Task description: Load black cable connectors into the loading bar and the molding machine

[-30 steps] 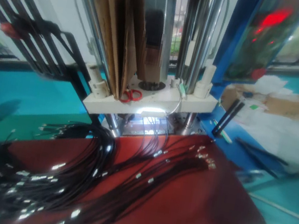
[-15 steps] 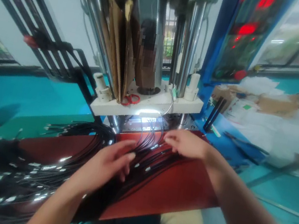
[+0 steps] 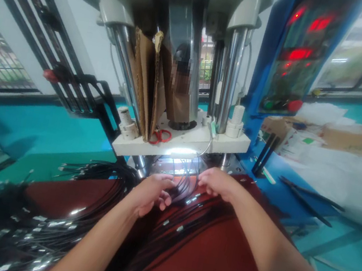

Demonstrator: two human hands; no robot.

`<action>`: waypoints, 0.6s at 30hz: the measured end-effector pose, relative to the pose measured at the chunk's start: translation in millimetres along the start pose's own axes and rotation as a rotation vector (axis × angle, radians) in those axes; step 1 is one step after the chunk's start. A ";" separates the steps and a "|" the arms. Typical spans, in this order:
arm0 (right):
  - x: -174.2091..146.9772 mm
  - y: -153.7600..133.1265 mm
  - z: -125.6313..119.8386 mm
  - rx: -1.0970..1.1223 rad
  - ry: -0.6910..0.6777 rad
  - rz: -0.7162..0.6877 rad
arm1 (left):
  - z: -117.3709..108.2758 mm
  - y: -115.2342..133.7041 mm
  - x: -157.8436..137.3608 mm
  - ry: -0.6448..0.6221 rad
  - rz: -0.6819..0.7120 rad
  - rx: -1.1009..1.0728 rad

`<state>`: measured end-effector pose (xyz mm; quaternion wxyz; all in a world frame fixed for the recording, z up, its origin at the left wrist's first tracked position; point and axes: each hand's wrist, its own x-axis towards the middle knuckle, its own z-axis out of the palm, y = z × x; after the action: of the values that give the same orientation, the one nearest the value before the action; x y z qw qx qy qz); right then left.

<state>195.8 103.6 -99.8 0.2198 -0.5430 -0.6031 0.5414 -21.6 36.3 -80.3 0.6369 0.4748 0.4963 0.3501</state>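
Several thin black cables (image 3: 188,186) rise in loops from the red-brown work surface (image 3: 223,255) into the lit mould (image 3: 178,168) of a press. At the left of these loops is my left hand (image 3: 153,193), its fingers loosely bent and apart, the index fingertip close to the outermost cable. My right hand (image 3: 218,182) pinches at the right-hand cable, fingertips together. Below and between the hands lie more black cables with small metal connectors (image 3: 180,229). Whether the left fingertips touch a cable cannot be told.
A large heap of black cables (image 3: 28,225) covers the left side. Above the mould sits the press plate (image 3: 185,149), carrying red-handled scissors (image 3: 160,136) and cardboard pieces (image 3: 146,82). Right of it stand a control panel (image 3: 296,57) with red displays and black tongs (image 3: 309,200).
The camera view has tilted up, so the press sits lower in the picture. My left hand has moved slightly closer to the cable loops with its fingers more bent. My right hand keeps its pinch.
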 end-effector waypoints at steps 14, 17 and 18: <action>-14.6 -13.0 59.9 0.796 -0.331 -0.020 | 65.0 -22.4 -82.5 0.280 0.894 0.952; -18.1 -16.9 58.3 0.831 -0.386 -0.101 | 51.3 -60.0 -93.7 0.098 0.838 1.212; -19.2 -18.1 57.8 0.829 -0.397 -0.127 | 38.5 -70.4 -94.4 0.187 0.744 1.276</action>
<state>144.9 65.7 -95.8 0.3314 -0.2571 -0.3983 0.8157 -11.1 -81.6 -116.9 0.0318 0.8572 0.4619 0.2254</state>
